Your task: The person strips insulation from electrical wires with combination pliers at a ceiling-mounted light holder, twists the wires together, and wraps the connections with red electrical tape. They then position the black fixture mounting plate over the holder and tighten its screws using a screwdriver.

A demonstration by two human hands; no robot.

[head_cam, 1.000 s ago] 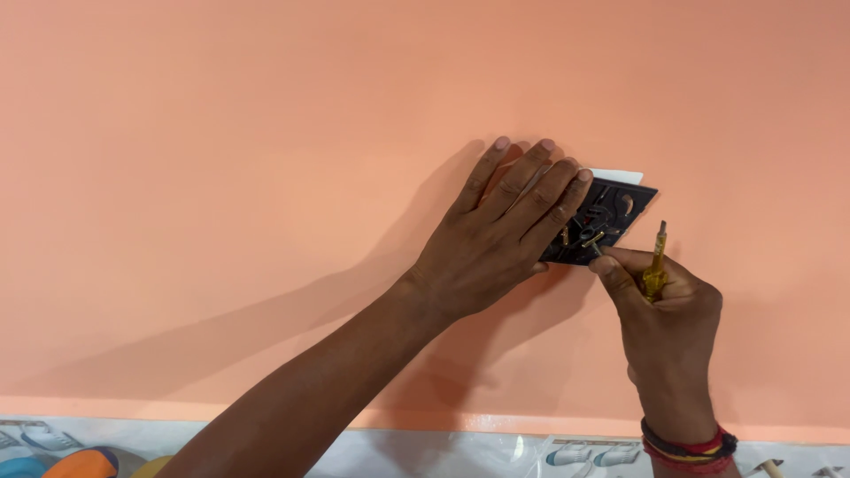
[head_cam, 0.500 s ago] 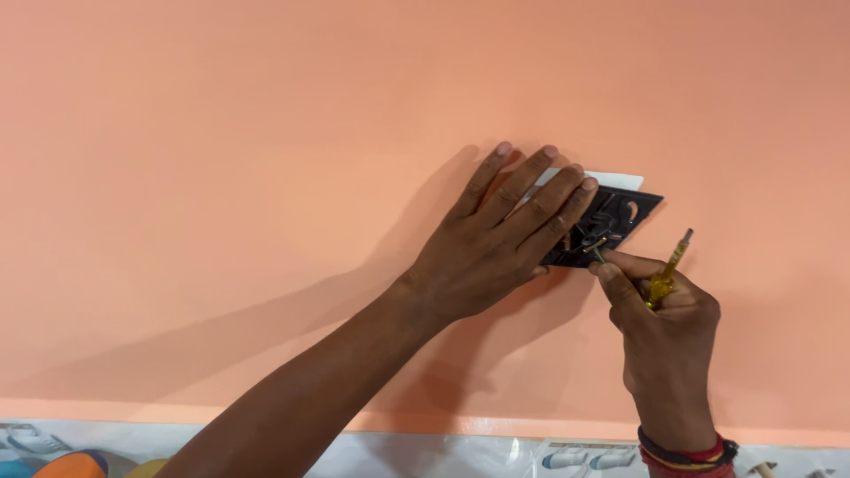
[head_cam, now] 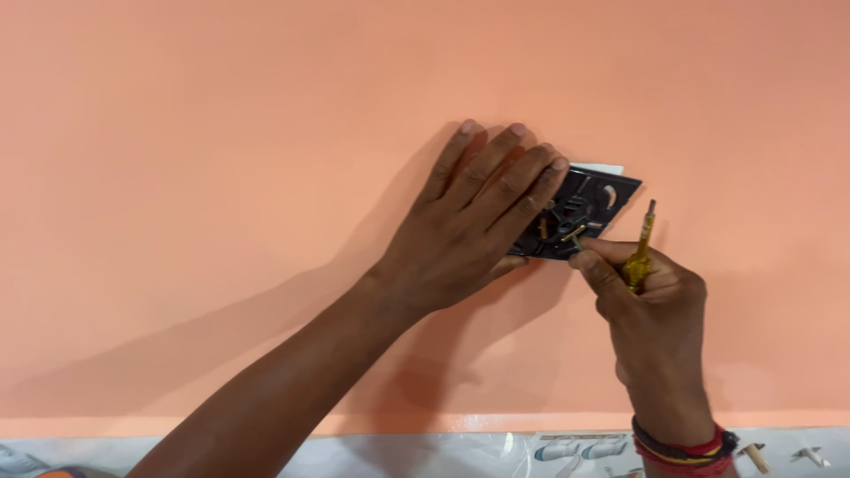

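Your left hand (head_cam: 469,235) lies flat, fingers spread and pressed over the left half of the black switch plate (head_cam: 591,208), pinning it against the peach wall (head_cam: 221,177); it grips nothing, it only holds by pressure. Your right hand (head_cam: 651,310) is closed around a yellow-handled screwdriver (head_cam: 641,252), thumb and forefinger pinched low near the tip, the handle end standing up past your knuckles.

The plate sits tilted on the wall, right of centre and in its upper half, with a sliver of white box (head_cam: 602,168) showing behind its top edge. A brass screw (head_cam: 572,234) shows at the plate's lower middle, just beside your right forefinger.

Since a second ago the screwdriver has tipped from upright to a slant and now stands nearer upright again, while your left hand and the plate have hardly shifted. That reads as you turning the tool in short strokes at the screw, with the plate held steady.

Further out, red and dark bands (head_cam: 682,447) circle your right wrist, and along the bottom edge a pale printed sheet (head_cam: 460,456) carries small loose fittings (head_cam: 753,456) near the right corner.
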